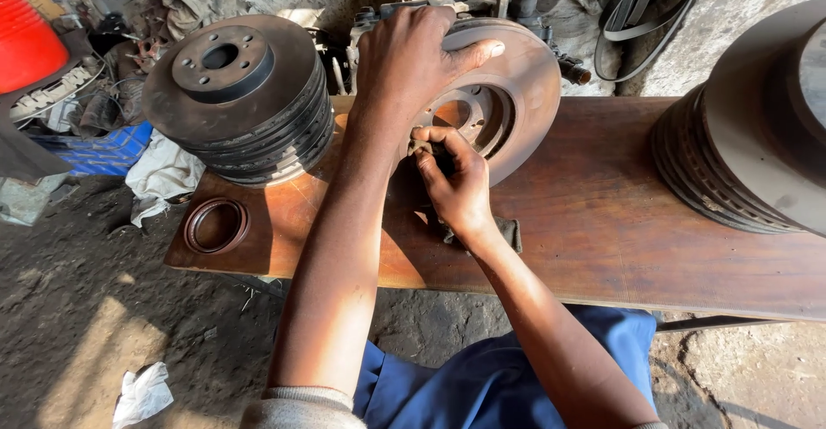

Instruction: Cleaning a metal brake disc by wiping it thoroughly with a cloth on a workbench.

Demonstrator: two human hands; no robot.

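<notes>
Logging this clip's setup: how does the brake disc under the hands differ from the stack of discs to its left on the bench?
The brake disc is a single one, propped tilted; the stack of discs is several lying flat. The single disc looks rust-brown, the stack darker grey. The left hand rests on the single disc's rim and the right hand works at its hub; nothing touches the stack. Both sit on the wooden bench.

You are in a rough car-repair workshop: rusty brake discs (237,98) stand stacked on your wooden worktop (602,222), more discs (744,128) pile up at the right, a metal ring (215,225) lies near the edge, and greasy parts, rags (163,171) and rubber belts (637,7) crowd a dirt floor (95,308) against a bare wall.
</notes>
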